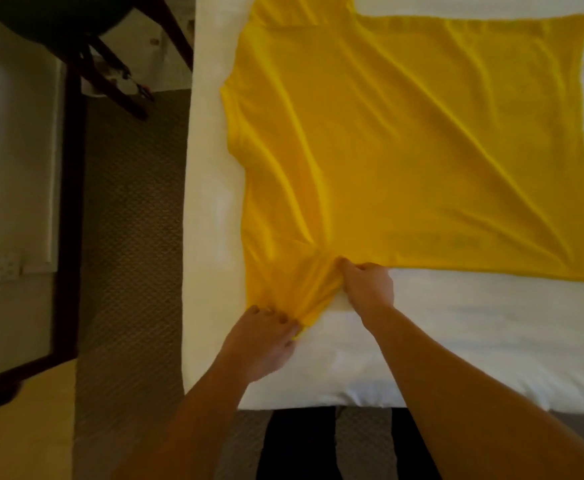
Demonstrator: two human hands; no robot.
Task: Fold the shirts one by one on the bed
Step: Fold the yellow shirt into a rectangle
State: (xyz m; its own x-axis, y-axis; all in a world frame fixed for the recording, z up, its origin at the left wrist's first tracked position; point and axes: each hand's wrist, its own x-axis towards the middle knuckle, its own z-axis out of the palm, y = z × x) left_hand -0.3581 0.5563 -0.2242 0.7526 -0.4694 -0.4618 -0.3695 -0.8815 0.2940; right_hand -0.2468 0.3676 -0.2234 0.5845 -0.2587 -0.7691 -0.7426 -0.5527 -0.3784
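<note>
Our left hand (264, 336) lies at about seven o'clock in the view, palm down, its fingertips pinching the outer hem of the near sleeve (295, 291) of the yellow T-shirt (398, 150). The thumb sits against the fabric edge at the hand's right side. Just beside it, toward five o'clock of the sleeve, our right hand (366, 284) is curled, knuckles up, gripping the cloth where the sleeve meets the shirt's body, at the underarm. Between the two hands the sleeve is gathered into tight ridges that run from one grip to the other.

From the right hand the shirt's near side edge runs straight off toward three o'clock, lying flat on the white bed (456, 341). The body of the shirt spreads from the centre of the view up to twelve o'clock and out to three o'clock, with long diagonal creases fanning away from the gripped underarm. Its bottom hem lies at three o'clock, and its shoulder edge lies at nine o'clock, near the bed's left side. The far sleeve goes out of view at twelve o'clock.

Beyond the bed's left edge, from nine to seven o'clock, we see patterned carpet (127, 237). At eleven o'clock stand the dark wooden legs of a piece of furniture (117, 84).
</note>
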